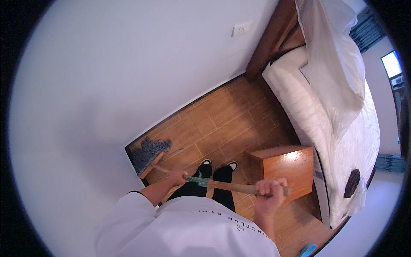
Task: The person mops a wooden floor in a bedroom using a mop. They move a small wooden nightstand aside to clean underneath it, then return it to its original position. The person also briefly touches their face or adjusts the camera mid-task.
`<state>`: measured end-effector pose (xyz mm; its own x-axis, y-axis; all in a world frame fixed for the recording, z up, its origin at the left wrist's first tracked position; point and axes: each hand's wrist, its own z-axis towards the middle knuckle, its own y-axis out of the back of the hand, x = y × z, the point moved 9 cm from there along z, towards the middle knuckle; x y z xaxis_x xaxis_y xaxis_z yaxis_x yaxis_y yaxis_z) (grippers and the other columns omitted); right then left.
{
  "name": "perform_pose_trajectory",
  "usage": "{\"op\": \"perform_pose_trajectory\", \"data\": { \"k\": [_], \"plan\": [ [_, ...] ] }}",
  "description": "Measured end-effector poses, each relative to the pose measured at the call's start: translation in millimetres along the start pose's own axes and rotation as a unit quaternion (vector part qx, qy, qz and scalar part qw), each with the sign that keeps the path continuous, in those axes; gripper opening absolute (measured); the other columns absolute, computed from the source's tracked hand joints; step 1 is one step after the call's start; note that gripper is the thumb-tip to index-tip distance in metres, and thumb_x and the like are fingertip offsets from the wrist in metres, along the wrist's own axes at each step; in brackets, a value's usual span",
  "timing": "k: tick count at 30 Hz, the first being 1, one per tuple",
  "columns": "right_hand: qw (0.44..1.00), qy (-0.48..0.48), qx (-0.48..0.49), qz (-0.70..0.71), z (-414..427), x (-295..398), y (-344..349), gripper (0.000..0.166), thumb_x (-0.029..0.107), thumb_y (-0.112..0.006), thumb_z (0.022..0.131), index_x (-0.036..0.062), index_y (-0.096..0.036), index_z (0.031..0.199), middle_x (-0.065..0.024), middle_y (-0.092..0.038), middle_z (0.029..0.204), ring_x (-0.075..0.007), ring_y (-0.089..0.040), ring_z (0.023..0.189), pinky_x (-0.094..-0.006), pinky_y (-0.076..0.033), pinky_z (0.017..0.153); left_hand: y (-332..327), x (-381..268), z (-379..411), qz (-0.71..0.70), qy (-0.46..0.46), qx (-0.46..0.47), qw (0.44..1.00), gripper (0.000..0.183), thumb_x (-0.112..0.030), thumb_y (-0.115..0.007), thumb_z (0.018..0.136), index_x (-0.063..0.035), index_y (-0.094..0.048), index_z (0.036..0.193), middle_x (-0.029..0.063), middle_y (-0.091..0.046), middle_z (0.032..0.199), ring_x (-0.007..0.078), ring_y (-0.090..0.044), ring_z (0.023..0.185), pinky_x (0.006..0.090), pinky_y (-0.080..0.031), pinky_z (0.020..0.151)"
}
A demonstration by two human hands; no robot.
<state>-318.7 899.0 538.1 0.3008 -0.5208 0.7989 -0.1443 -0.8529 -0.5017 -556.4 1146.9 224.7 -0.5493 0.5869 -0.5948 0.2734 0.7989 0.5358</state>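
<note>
A floor mop with a long wooden handle (pixel 231 186) slants across in front of my body. My left hand (pixel 179 177) grips the handle low down, beside a green patterned wrap (pixel 198 181) around the wood. Near the upper end, my right hand (pixel 270 189) is closed around it, with a short stub showing past the fist. The grey string mop head (pixel 148 153) rests on the floor in the corner at the left, against the base of the wall. A wooden crosspiece (pixel 152 166) joins the head to the handle.
Wood-look tiles cover the floor (pixel 205 128). A wooden nightstand (pixel 287 170) stands at my right, beside a bed with a plastic-covered mattress (pixel 353 154). A dark bundle (pixel 352 183) lies on the bed. A blue basin (pixel 308 250) sits at bottom right. The white wall (pixel 128 80) bounds the left.
</note>
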Motion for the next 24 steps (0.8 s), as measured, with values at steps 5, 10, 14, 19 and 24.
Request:
{"op": "perform_pose_trajectory", "data": {
  "k": [5,10,14,19,24],
  "plan": [
    [0.989,0.137,0.044,-0.030,-14.2,71.7,-20.3,0.020,0.012,-0.051,0.077,0.0109,-0.034,0.067,0.0000,-0.033,0.050,-0.0106,-0.032,0.042,-0.0268,-0.031,0.043,51.3,-104.7,44.5,-0.068,-0.089,-0.058,0.992,0.016,-0.014,-0.062,0.063,-0.0040,-0.050,0.064,0.0162,-0.052,0.066,0.0335,-0.053,0.064,0.0425,-0.037,0.054],
    [0.963,0.252,0.048,-0.083,-38.6,138.7,-40.8,0.022,0.017,-0.051,0.080,0.0119,-0.034,0.067,0.0011,-0.031,0.049,-0.0083,-0.030,0.042,-0.0249,-0.029,0.042,84.8,-212.3,83.7,-0.072,-0.269,-0.176,0.944,0.015,-0.010,-0.061,0.062,-0.0052,-0.047,0.066,0.0152,-0.049,0.064,0.0362,-0.051,0.065,0.0427,-0.036,0.053],
    [0.938,0.310,0.087,-0.130,-52.0,174.1,-51.1,0.022,0.016,-0.047,0.083,0.0124,-0.033,0.067,0.0016,-0.031,0.050,-0.0072,-0.029,0.042,-0.0233,-0.026,0.045,56.8,-267.8,142.4,-0.035,-0.331,-0.152,0.931,0.018,-0.009,-0.063,0.060,-0.0067,-0.048,0.070,0.0141,-0.051,0.069,0.0359,-0.052,0.072,0.0431,-0.038,0.056],
    [0.916,0.341,0.056,-0.203,-54.5,177.8,-48.6,0.022,0.015,-0.047,0.084,0.0115,-0.033,0.067,0.0005,-0.031,0.050,-0.0069,-0.029,0.043,-0.0228,-0.026,0.045,31.5,-346.1,165.0,0.059,-0.396,0.024,0.916,0.018,-0.004,-0.063,0.063,-0.0053,-0.054,0.079,0.0133,-0.056,0.087,0.0326,-0.053,0.088,0.0417,-0.044,0.071],
    [0.914,0.360,0.050,-0.178,-4.1,203.2,-22.9,0.022,0.014,-0.048,0.084,0.0109,-0.033,0.068,0.0007,-0.030,0.051,-0.0068,-0.028,0.043,-0.0227,-0.025,0.043,31.8,-347.4,173.8,0.049,-0.337,0.066,0.938,0.031,-0.006,-0.059,0.071,-0.0072,-0.056,0.101,0.0126,-0.054,0.108,0.0296,-0.049,0.103,0.0396,-0.041,0.085]
  ]
}}
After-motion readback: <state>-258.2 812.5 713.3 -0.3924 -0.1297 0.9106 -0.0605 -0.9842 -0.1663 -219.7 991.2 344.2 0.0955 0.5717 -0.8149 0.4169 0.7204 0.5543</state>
